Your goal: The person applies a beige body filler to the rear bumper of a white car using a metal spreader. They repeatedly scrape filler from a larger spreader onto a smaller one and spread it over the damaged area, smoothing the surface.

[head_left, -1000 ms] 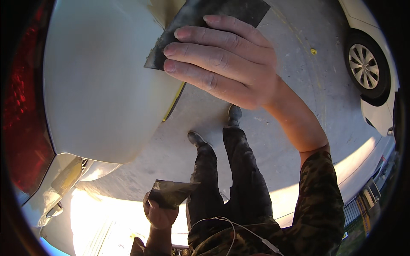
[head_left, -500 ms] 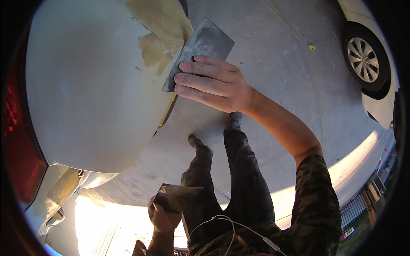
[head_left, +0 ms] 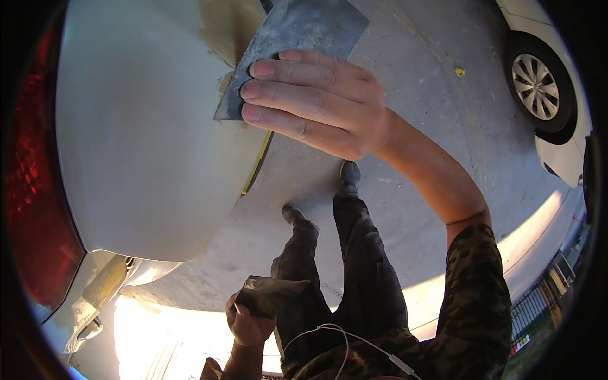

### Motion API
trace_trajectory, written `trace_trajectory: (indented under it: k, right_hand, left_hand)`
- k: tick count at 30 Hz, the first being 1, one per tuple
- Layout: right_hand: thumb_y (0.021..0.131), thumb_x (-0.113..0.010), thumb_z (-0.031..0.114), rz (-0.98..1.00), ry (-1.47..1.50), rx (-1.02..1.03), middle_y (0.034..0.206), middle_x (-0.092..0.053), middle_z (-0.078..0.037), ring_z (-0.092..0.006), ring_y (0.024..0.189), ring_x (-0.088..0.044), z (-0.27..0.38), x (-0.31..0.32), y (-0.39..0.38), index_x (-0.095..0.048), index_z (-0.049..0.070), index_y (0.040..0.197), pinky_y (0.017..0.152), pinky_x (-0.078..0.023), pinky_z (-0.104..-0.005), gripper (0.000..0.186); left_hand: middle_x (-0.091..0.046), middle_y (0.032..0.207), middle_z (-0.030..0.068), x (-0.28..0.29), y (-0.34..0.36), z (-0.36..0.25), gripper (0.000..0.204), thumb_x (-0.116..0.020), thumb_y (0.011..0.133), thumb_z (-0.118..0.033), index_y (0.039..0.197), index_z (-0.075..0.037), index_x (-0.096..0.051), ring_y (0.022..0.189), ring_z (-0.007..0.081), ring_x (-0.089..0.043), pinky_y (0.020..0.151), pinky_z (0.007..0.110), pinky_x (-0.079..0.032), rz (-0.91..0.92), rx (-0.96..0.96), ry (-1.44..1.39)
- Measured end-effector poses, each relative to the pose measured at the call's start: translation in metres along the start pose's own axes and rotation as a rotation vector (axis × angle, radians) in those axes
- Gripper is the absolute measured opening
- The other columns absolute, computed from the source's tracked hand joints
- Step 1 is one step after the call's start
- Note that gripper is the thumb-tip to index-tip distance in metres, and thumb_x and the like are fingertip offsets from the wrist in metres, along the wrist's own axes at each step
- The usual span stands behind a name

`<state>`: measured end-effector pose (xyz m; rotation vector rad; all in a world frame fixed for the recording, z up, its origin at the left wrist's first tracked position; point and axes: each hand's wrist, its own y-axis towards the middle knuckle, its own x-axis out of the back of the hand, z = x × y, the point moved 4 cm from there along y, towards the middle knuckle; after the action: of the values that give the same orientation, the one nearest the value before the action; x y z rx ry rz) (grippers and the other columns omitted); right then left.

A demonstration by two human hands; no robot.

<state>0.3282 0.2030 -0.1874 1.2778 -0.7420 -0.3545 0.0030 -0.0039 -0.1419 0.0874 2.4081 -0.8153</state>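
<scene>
Shifted upward in view since the earlier frame, a dark-grey rectangular blade, gripped by the right hand, overlaps a tan patch on the pale car panel; the left hand clasps a dark plate bearing greyish-tan paste.

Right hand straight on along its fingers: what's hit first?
The right hand would likely meet the pale car body panel, its grey flat spreader touching first; any remaining gap is unclear from this view.
</scene>
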Motion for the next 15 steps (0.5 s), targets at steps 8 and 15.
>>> trace_trajectory:
  k: [8, 15]
  right_hand:
    - [0.083, -0.075, 0.007, -0.003, 0.002, -0.086, 0.12, -0.073, -0.002, -0.0218, 0.114, -0.07, 0.007, -0.015, -0.038, -0.079, 0.01, 0.112, 0.1, -0.06, -0.0358, 0.029]
    - [0.085, -0.075, 0.008, -0.002, -0.003, -0.178, 0.116, -0.074, -0.002, -0.0223, 0.111, -0.072, 0.015, -0.022, -0.067, -0.079, 0.01, 0.108, 0.098, -0.061, -0.0358, 0.023]
  left_hand:
    - [-0.062, 0.137, 0.0227, 0.003, 0.002, 0.003, 0.041, -0.056, 0.107, -0.027, 0.137, 0.001, -0.057, 0.128, 0.0381, -0.06, 0.11, 0.054, -0.047, -0.038, 0.052, -0.022]
    - [-0.062, 0.137, 0.0222, 0.0, 0.003, 0.01, 0.043, -0.057, 0.107, -0.028, 0.139, 0.0, -0.056, 0.13, 0.0384, -0.059, 0.111, 0.056, -0.046, -0.079, 0.076, -0.005]
